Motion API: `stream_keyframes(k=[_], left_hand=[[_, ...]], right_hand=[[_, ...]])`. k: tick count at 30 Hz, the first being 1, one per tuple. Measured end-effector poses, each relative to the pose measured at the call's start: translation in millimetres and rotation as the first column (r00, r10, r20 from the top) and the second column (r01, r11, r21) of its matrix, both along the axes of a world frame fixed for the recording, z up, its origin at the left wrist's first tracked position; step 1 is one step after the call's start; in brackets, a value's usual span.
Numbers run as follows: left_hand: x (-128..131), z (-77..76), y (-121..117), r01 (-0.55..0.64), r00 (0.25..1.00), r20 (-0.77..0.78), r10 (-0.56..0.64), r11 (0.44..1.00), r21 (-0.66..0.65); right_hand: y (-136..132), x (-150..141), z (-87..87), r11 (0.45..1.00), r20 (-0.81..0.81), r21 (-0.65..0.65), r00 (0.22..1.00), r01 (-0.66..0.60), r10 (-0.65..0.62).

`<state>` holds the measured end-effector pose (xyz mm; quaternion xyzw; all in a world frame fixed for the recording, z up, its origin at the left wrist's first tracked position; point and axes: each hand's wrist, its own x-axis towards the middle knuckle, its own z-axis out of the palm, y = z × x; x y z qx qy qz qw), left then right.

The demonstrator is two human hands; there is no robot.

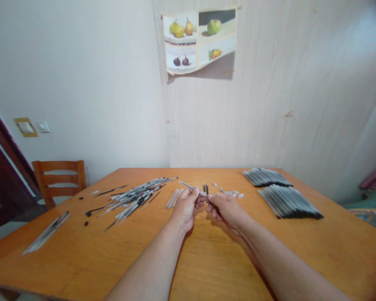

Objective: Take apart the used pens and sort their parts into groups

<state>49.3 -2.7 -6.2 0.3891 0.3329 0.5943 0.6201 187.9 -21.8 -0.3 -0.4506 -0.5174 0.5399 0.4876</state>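
Above the middle of the table I hold a slim, pale grey pen point(188, 185), tilted with its far tip up to the left. My left hand point(188, 205) is closed around its barrel, thumb on top. At the near end my right hand point(224, 209) pinches it; a dark bit shows between the fingertips, partly hidden. Behind my hands stand a few small black pen parts point(205, 189). Several clear barrels point(173, 198) lie just left of my left hand, and short whitish pieces point(230, 193) are scattered beyond my right hand.
A loose pile of pen parts and refills point(138, 196) spreads on the left of the wooden table point(113, 267). Farther left lies a clear bag with pens point(47, 234). Two neat rows of pens, a back row point(266, 177) and a front row point(290, 202), lie at right. A chair point(61, 177) stands behind.
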Motion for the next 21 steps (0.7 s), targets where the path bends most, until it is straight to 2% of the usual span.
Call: stream_keyframes(k=[4,9,17,21], left_hand=[[0.0,-1.5,0.6,-0.002,1.0,0.022,0.002,1.0,-0.013],[0.2,-3.5,2.2,-0.002,0.999,0.048,0.003,1.0,-0.021],[-0.4,-3.5,2.8,-0.012,0.998,0.062,0.018,0.996,-0.089],[-1.7,-2.7,4.9,-0.023,0.996,0.078,0.033,0.992,-0.122]], right_hand=[[-0.5,-0.2,1.3,1.0,-0.035,0.022,0.999,0.019,-0.018],[-0.3,-0.3,0.7,1.0,-0.039,-0.029,0.999,-0.002,0.001],[4.1,2.1,-1.5,0.996,0.048,0.082,0.998,0.042,-0.046],[5.1,7.8,0.8,0.995,0.114,0.102,0.993,-0.001,-0.011]])
